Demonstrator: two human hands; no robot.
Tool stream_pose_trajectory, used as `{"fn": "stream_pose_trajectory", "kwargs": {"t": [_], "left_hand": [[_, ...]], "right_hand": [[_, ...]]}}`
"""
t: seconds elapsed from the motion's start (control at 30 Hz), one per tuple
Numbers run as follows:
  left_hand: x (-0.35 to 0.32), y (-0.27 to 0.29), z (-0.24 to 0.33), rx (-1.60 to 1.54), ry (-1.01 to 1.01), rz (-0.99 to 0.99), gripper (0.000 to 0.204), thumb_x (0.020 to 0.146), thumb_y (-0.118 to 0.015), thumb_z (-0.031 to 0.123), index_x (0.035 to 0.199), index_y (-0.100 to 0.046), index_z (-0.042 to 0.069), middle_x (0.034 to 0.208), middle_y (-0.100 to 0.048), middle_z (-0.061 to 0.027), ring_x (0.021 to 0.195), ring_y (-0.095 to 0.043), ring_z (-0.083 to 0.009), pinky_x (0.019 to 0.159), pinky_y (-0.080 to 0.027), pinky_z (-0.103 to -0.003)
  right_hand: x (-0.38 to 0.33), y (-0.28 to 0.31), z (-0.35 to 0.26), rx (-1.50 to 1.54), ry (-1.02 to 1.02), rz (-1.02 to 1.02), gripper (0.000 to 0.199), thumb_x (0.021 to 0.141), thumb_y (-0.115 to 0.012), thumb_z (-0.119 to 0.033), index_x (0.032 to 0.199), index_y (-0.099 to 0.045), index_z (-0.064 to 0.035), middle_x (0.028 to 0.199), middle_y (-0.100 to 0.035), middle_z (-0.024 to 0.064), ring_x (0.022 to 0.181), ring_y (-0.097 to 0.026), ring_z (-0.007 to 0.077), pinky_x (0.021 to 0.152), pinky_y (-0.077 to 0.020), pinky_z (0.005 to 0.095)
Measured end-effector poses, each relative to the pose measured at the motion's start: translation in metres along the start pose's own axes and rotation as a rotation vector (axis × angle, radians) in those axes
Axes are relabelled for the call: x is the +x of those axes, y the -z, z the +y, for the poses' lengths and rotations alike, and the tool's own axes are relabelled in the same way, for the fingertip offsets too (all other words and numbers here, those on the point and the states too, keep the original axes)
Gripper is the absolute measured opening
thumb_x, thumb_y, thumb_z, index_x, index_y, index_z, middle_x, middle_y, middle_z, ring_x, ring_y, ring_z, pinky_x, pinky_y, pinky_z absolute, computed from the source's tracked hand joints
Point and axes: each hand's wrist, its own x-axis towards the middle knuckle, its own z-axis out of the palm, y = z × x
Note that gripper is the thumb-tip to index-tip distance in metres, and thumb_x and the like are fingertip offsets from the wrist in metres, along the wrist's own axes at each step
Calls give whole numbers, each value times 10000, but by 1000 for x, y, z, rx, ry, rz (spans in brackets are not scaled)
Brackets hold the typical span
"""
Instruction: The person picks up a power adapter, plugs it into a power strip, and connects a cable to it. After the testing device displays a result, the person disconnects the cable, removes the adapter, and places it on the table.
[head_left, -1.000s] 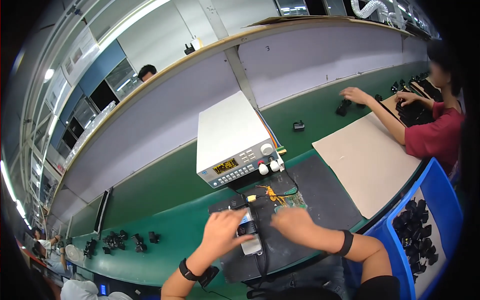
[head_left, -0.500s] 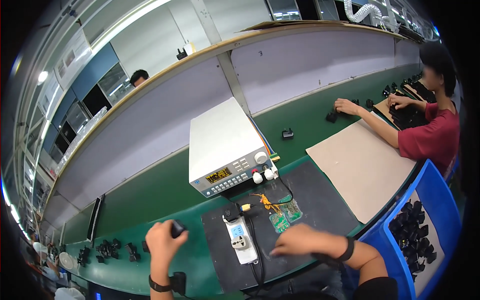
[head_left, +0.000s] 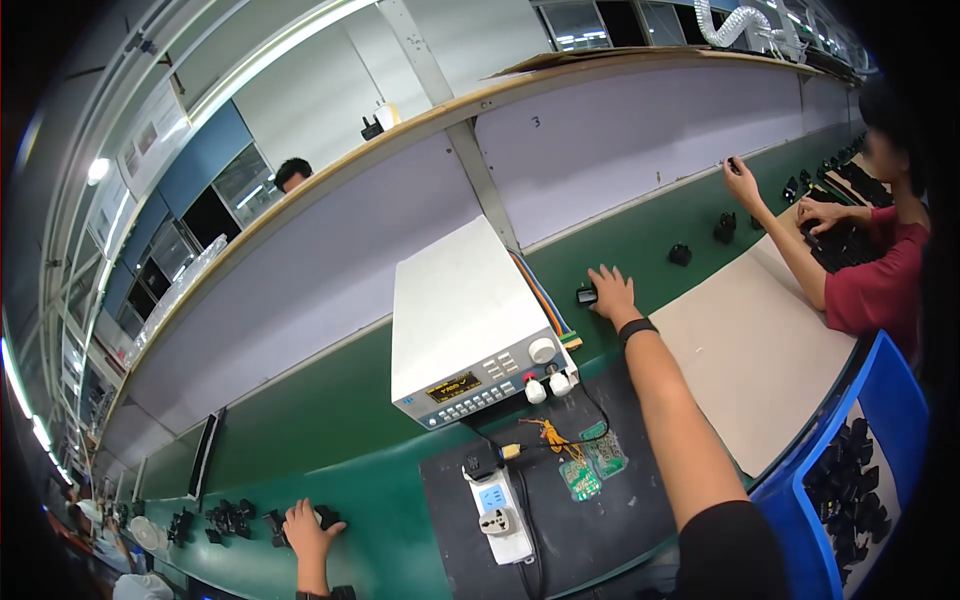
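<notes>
Green bench mat (head_left: pixel 330 470) runs under everything we see. Nearest us: dark pad (head_left: pixel 600 520) w/ a white socket strip (head_left: pixel 497 508) and two small green circuit boards (head_left: pixel 592 465), wires running up to the white power supply (head_left: pixel 470 320). Bottom right, a blue bin (head_left: pixel 890 400) of black parts.

Our left hand (head_left: pixel 308 530) is down at far left, fingers curled over a small black adapter (head_left: pixel 326 518), touching it; can't tell if it's really gripped. More black adapters (head_left: pixel 225 520) lie in a loose row just beside it.

Our right hand (head_left: pixel 612 292) reaches past the supply's right side, fingers spread flat on the mat, fingertips touching a small black plug piece (head_left: pixel 586 295) — boxy, dark, a bit glossy. Supply and its ribbon cable (head_left: pixel 545 300) sit right next to it.

Further right, a beige sheet (head_left: pixel 750 350), then a co-worker in a red shirt (head_left: pixel 880 290) w/ both hands on black parts.
</notes>
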Motion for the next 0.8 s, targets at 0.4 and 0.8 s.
{"fn": "stream_pose_trajectory", "kwargs": {"t": [0.4,0.8], "left_hand": [[-46,135,161,-337,-814,244,692,677,-772,247,1269,-491,25,1313,-481,-180,1192,-473,-336,973,-365,-433],[-19,135,260,-662,-1320,182,570,653,-770,139,1177,-563,49,1173,-591,-118,1022,-592,-278,848,-491,-351]], "right_hand": [[-40,186,4,401,-20,-288,447,766,-701,-406,955,-576,-21,868,-652,185,843,-634,361,708,-494,429],[-135,256,-109,1010,385,-1134,410,811,-684,-386,930,-600,-3,787,-671,99,696,-659,156,624,-489,277]]}}
